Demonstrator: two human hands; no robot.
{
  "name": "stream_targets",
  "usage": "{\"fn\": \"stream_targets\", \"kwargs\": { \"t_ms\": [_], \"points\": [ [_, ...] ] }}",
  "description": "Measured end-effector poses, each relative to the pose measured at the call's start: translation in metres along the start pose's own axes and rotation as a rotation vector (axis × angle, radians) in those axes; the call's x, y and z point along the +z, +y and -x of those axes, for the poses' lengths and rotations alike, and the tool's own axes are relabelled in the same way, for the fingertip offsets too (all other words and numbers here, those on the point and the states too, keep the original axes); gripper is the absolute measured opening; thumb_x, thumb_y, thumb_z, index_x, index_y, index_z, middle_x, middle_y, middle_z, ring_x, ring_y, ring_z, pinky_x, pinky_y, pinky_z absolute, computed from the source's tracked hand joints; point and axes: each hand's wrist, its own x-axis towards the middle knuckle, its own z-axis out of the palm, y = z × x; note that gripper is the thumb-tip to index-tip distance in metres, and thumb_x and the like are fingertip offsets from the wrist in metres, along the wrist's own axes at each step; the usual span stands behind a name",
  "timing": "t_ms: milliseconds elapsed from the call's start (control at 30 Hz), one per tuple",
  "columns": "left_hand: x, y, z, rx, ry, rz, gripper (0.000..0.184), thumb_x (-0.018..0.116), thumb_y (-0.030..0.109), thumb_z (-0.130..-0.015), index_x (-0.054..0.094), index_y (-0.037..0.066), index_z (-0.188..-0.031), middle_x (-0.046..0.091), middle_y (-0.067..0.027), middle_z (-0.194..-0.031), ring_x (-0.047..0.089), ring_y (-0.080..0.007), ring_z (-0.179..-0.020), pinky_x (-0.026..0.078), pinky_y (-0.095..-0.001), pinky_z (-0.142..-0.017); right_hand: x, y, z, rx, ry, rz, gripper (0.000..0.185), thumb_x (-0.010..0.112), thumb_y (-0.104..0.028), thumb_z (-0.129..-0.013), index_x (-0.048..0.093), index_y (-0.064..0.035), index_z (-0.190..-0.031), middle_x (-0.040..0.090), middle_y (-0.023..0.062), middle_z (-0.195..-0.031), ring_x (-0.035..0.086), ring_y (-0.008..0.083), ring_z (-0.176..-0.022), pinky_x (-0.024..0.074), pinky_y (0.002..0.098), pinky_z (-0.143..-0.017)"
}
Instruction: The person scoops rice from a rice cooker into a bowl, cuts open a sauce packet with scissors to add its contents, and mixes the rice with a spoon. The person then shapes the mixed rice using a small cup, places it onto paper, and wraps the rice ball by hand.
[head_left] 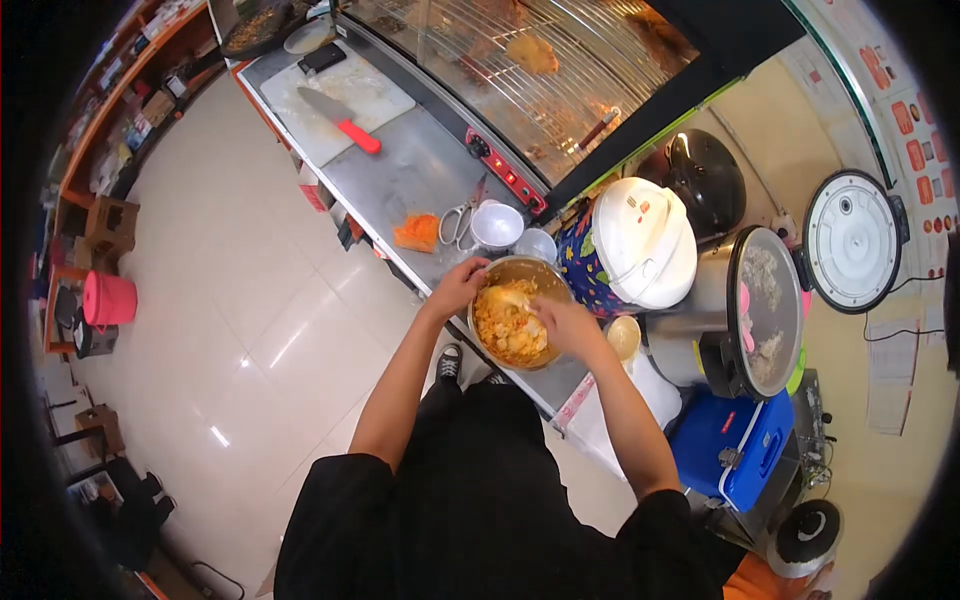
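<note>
A round steel bowl (556, 276) sits at the counter's front edge, filled with a yellow-orange food mixture (508, 330) that has paler lumps in it. My left hand (462, 287) grips the bowl's left rim, fingers closed over it. Over the right side of the bowl is my right hand (566, 325), closed around a pale spoon-like utensil (518, 300) that reaches into the food; its exact kind is hard to make out. Just beyond the bowl are a small white bowl (497, 225), a clear cup (537, 245), scissors (457, 226) and an orange cloth or packet (416, 233).
A red-handled knife (345, 122) lies on a white cutting board (375, 95). The heated display case (510, 185) stands behind the counter. To the right are a white-lidded container (650, 245), an open rice cooker (745, 310), a beige cup (624, 338) and a blue cooler (730, 450).
</note>
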Motion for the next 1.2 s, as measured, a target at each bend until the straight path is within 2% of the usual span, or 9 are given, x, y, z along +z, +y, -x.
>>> {"fn": "stream_targets", "kwargs": {
  "t_ms": [133, 233, 433, 600, 700, 833, 933, 1033, 1200],
  "points": [
    [0.003, 0.017, -0.008, 0.056, -0.010, -0.217, 0.024, 0.051, 0.013, -0.099, 0.062, 0.002, -0.118, 0.068, -0.0101, -0.104, 0.061, -0.0174, -0.096, 0.049, -0.0323, -0.087, -0.017, -0.045, 0.048, 0.199, -0.193, 0.229, 0.024, 0.055, -0.019, -0.093, 0.065, -0.0179, -0.115, 0.071, 0.0194, -0.091, 0.070, 0.0394, -0.085, 0.0538, 0.0525, -0.076],
    [0.013, 0.032, -0.007, 0.038, -0.030, -0.249, 0.026, 0.051, 0.015, -0.100, 0.063, 0.002, -0.119, 0.068, -0.0112, -0.106, 0.063, -0.0190, -0.098, 0.049, -0.0331, -0.089, 0.035, -0.022, 0.044, 0.170, -0.048, 0.223, 0.026, 0.057, -0.018, -0.091, 0.067, -0.0203, -0.114, 0.072, 0.0179, -0.089, 0.071, 0.0372, -0.083, 0.0546, 0.0524, -0.073],
    [0.010, 0.023, -0.019, 0.059, -0.044, -0.282, 0.027, 0.052, 0.016, -0.100, 0.064, 0.001, -0.118, 0.071, -0.0127, -0.104, 0.065, -0.0211, -0.097, 0.050, -0.0335, -0.088, -0.042, -0.054, 0.061, 0.310, -0.137, 0.222, 0.025, 0.058, -0.019, -0.093, 0.070, -0.0186, -0.115, 0.072, 0.0161, -0.097, 0.070, 0.0352, -0.090, 0.0547, 0.0481, -0.076],
    [0.013, 0.019, -0.027, 0.118, -0.012, -0.327, 0.028, 0.053, 0.017, -0.100, 0.063, 0.002, -0.120, 0.070, -0.0115, -0.099, 0.065, -0.0191, -0.094, 0.050, -0.0319, -0.087, 0.023, -0.020, 0.076, 0.239, -0.056, 0.137, 0.024, 0.060, -0.019, -0.092, 0.072, -0.0177, -0.112, 0.072, 0.0163, -0.096, 0.070, 0.0353, -0.086, 0.0550, 0.0472, -0.074],
    [0.009, 0.026, -0.017, 0.026, 0.027, -0.248, 0.030, 0.053, 0.017, -0.100, 0.061, 0.002, -0.124, 0.069, -0.0087, -0.096, 0.064, -0.0166, -0.091, 0.050, -0.0297, -0.086, 0.003, -0.025, 0.072, 0.254, -0.023, 0.066, 0.025, 0.061, -0.018, -0.091, 0.071, -0.0171, -0.114, 0.071, 0.0176, -0.095, 0.069, 0.0366, -0.086, 0.0546, 0.0472, -0.076],
    [-0.001, 0.032, 0.016, -0.092, -0.067, -0.121, 0.038, 0.053, 0.024, -0.102, 0.056, 0.005, -0.135, 0.066, -0.0064, -0.113, 0.061, -0.0145, -0.102, 0.050, -0.0295, -0.089, -0.038, 0.001, 0.057, 0.256, 0.107, 0.021, 0.021, 0.058, -0.014, -0.093, 0.067, -0.0123, -0.112, 0.070, 0.0201, -0.094, 0.067, 0.0414, -0.089, 0.0529, 0.0466, -0.076],
    [0.000, 0.008, 0.004, 0.034, -0.091, -0.133, 0.039, 0.053, 0.023, -0.102, 0.056, 0.003, -0.135, 0.066, -0.0079, -0.116, 0.060, -0.0150, -0.106, 0.049, -0.0301, -0.092, -0.033, 0.014, 0.011, 0.297, 0.132, -0.068, 0.017, 0.054, -0.014, -0.096, 0.064, -0.0105, -0.109, 0.070, 0.0208, -0.096, 0.067, 0.0426, -0.090, 0.0519, 0.0469, -0.074],
    [0.003, 0.007, -0.021, 0.000, -0.155, -0.138, 0.035, 0.053, 0.019, -0.101, 0.060, 0.000, -0.131, 0.067, -0.0091, -0.119, 0.061, -0.0155, -0.108, 0.049, -0.0309, -0.094, 0.013, 0.021, -0.018, -0.046, 0.133, -0.125, 0.021, 0.051, -0.018, -0.098, 0.064, -0.0132, -0.115, 0.070, 0.0200, -0.097, 0.067, 0.0414, -0.089, 0.0524, 0.0476, -0.074],
    [-0.003, 0.032, -0.043, 0.070, -0.216, -0.401, 0.030, 0.055, 0.014, -0.099, 0.065, 0.001, -0.124, 0.071, -0.0097, -0.110, 0.063, -0.0155, -0.103, 0.049, -0.0311, -0.092, -0.010, -0.037, 0.032, 0.058, -0.212, 0.179, 0.027, 0.052, -0.022, -0.097, 0.064, -0.0188, -0.122, 0.072, 0.0165, -0.098, 0.069, 0.0367, -0.089, 0.0531, 0.0498, -0.075]
  ]
}}
